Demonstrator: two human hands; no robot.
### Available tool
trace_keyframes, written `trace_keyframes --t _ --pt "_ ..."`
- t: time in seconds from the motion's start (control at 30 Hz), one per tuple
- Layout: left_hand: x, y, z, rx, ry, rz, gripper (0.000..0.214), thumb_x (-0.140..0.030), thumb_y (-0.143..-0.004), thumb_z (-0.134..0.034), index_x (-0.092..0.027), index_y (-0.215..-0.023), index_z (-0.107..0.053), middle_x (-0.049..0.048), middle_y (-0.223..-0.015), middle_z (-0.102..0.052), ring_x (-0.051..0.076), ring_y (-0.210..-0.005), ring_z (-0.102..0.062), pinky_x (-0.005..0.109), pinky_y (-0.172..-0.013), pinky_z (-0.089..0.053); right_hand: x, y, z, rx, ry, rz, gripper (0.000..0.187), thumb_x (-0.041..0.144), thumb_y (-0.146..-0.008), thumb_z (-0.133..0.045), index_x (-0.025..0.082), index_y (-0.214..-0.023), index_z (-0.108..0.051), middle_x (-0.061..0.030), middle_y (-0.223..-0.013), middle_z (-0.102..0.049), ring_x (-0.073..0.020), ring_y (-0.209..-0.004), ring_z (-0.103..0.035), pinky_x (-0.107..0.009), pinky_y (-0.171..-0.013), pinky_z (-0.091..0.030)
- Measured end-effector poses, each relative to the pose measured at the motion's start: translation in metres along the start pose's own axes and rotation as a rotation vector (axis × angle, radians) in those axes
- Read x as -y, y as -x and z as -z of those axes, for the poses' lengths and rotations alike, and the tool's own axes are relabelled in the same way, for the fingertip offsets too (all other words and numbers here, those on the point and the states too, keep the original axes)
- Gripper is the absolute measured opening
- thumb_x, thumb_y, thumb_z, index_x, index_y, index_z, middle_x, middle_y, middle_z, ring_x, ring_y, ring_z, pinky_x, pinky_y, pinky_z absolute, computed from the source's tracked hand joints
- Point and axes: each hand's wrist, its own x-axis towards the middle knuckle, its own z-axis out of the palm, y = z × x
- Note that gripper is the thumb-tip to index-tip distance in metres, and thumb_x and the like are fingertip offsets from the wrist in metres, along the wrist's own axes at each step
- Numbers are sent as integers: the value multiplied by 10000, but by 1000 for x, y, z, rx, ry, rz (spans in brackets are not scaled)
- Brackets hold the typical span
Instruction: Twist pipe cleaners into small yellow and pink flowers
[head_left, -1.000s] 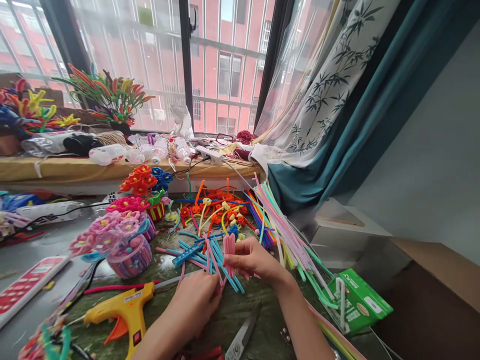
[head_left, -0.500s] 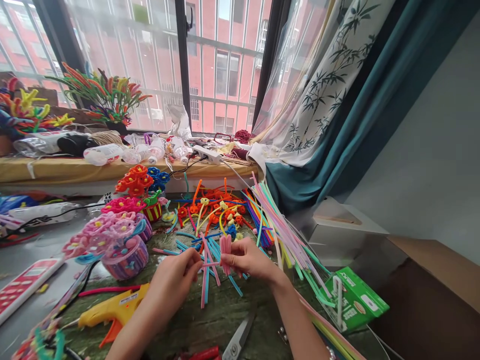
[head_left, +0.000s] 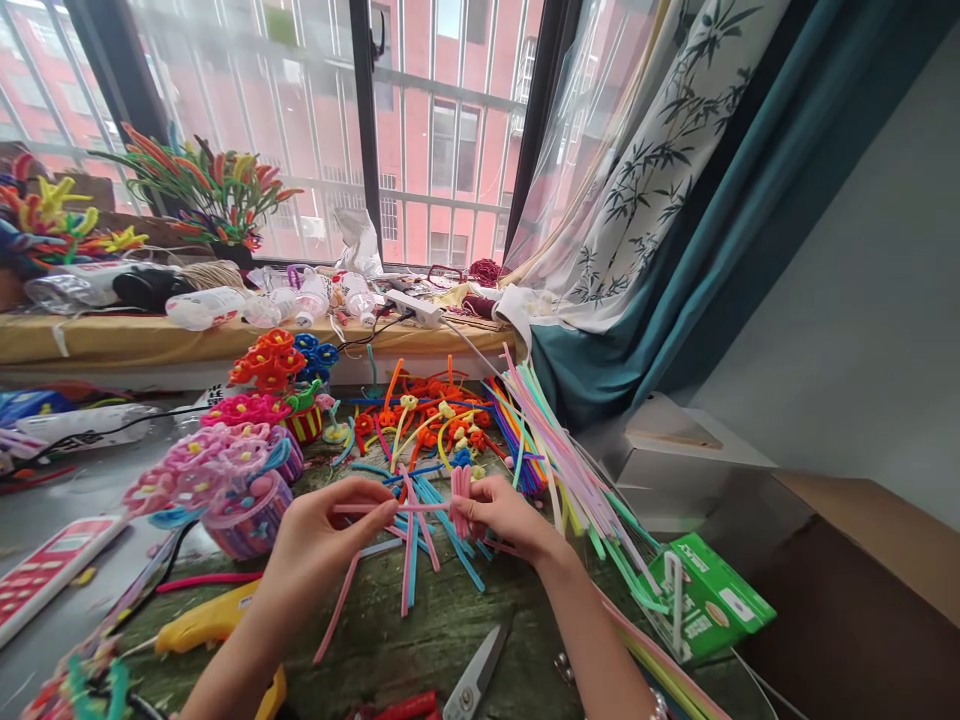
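My right hand (head_left: 504,515) is closed on a bundle of folded pink pipe cleaners (head_left: 460,497), held upright over the table. Between the thumb and fingers of my left hand (head_left: 341,525) is a single pink pipe cleaner (head_left: 424,507) that stretches across to the bundle. Beneath and between the hands lie cut blue pipe cleaners (head_left: 466,565) and pink pieces (head_left: 409,570), crossing one another. Another long pink pipe cleaner (head_left: 335,610) slants down below my left hand. A yellow glue gun (head_left: 202,620) lies partly hidden behind my left forearm.
Scissors (head_left: 480,675) lie near the front edge. Pots of pipe-cleaner flowers (head_left: 251,510) stand on the left, near a pink-and-white calculator (head_left: 56,570). Orange flower pieces (head_left: 431,410) lie behind the hands. Long pastel pipe cleaners (head_left: 574,450) and a green box (head_left: 720,600) are on the right.
My left hand has moved left, away from the bundle, and a longer stretch of pink pipe cleaner shows between the hands. My right hand has shifted slightly right with the bundle.
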Motion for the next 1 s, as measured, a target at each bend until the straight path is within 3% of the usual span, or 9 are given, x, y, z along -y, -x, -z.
trace_keyframes --t 0.13,0.27,0.4,0.5,0.63,0.8,1.0 --pt "-5 0 3 -78 150 102 345 -477 -635 -756 -161 -767 -718 46 -720 -720 219 -703 -640 257 -612 -456 -2 -1 1 -27 -15 -14 521 631 -677 -681 124 -587 -598 12 -461 -523 -93 -420 -468 -211 -433 -344" --pt "-2 -3 1 -114 230 119 353 -458 -621 -778 -145 -779 -740 50 -733 -707 185 -667 -593 242 -580 -434 6 2 -1 -26 -46 22 540 654 -659 -687 123 -606 -601 1 -506 -559 -94 -443 -480 -217 -449 -357" --pt "-1 -4 -8 -234 343 25 346 -462 -657 -760 -136 -763 -716 52 -796 -698 157 -659 -563 230 -573 -437 19 8 -6 -1 -92 105 519 635 -702 -674 120 -670 -623 -16 -590 -610 -93 -489 -493 -220 -475 -355" --pt "-2 -1 -16 -338 391 -103 297 -441 -718 -727 -162 -803 -673 1 -701 -657 140 -627 -540 222 -577 -448 24 10 -11 15 -128 157 501 617 -710 -687 119 -690 -633 -15 -589 -617 -96 -494 -496 -226 -484 -361" --pt "0 3 -22 -376 498 -143 274 -423 -726 -743 -179 -819 -659 -36 -688 -625 105 -613 -521 179 -576 -445 25 11 -13 36 -180 215 474 582 -715 -708 114 -691 -638 -19 -587 -622 -96 -487 -490 -225 -476 -352" --pt "4 3 -24 -372 651 -94 319 -435 -667 -794 -174 -803 -672 -38 -700 -634 91 -618 -528 161 -591 -455 28 13 -16 72 -179 203 475 581 -711 -712 112 -678 -643 -22 -591 -617 -94 -487 -473 -223 -469 -337" --pt "11 8 -30 -175 467 -101 217 -375 -789 -703 -161 -818 -697 2 -769 -666 116 -653 -551 187 -580 -458 31 14 -22 127 -172 202 484 597 -695 -715 119 -676 -641 -20 -603 -618 -110 -512 -506 -230 -494 -368"
